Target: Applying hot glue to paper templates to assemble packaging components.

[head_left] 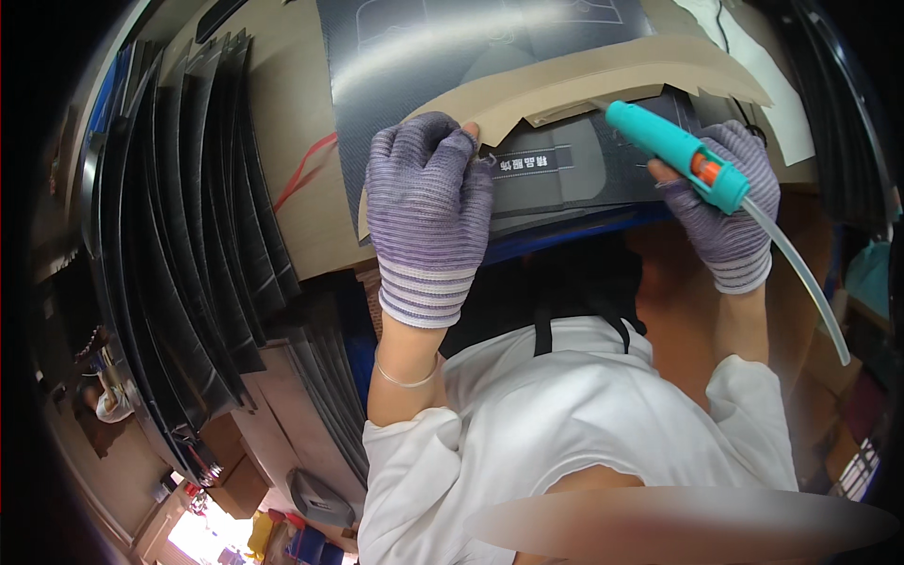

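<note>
My left hand (428, 202), in a purple-and-white striped knit glove, has its fingers curled and closed on the near left edge of a long, curved brown cardboard strip (603, 71). A bare fingertip shows at that edge. In a matching glove, my right hand (727, 202) is wrapped round a teal hot glue gun (654, 134). Its nozzle points left, close to the strip's near edge. A translucent glue stick (800, 268) trails from the gun's back end. Beneath the strip lies a dark, glossy printed sheet (353, 108); my left hand covers part of it.
Several curved black panels (193, 207) stand in a row at the left. A red ribbon (303, 171) lies on the tan tabletop (292, 85). White material (786, 118) and a thin black cord are at the far right. More dark sheets (325, 377) stand below the table's left side.
</note>
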A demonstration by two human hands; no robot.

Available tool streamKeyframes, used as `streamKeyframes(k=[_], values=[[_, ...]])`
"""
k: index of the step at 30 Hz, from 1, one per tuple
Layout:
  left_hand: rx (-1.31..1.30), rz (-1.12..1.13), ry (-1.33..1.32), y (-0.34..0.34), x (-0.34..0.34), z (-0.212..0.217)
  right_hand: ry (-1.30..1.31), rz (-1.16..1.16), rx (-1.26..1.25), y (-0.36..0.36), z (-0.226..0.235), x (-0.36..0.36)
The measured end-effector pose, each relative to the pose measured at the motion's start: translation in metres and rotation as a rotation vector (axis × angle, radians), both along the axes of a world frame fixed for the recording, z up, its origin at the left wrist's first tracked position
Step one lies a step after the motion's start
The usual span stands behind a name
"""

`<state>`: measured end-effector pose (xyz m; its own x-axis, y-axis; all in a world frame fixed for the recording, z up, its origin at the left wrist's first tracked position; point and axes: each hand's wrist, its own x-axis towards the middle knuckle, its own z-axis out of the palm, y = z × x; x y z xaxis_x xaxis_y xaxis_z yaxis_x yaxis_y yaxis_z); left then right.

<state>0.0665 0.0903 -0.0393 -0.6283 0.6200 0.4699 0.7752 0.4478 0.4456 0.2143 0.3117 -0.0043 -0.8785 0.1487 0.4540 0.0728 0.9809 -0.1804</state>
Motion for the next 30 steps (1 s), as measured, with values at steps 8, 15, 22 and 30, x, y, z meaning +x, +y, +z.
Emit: streamKeyframes(k=[8, 15, 22, 30], values=[[-0.026, 0.003, -0.04, -0.001, -0.002, 0.002, 0.069, -0.006, -0.083, -0.015, -0.008, -0.007], [-0.009, -0.011, -0.051, 0.002, -0.003, 0.004, 0.04, -0.128, -0.169, 0.009, -0.008, 0.01], [-0.037, -0.021, -0.056, 0.001, -0.004, 0.004, 0.057, -0.078, -0.201, 0.016, -0.005, 0.015], [-0.044, 0.004, -0.097, 0.0, -0.004, 0.006, 0.024, -0.092, -0.097, 0.017, -0.008, 0.014]])
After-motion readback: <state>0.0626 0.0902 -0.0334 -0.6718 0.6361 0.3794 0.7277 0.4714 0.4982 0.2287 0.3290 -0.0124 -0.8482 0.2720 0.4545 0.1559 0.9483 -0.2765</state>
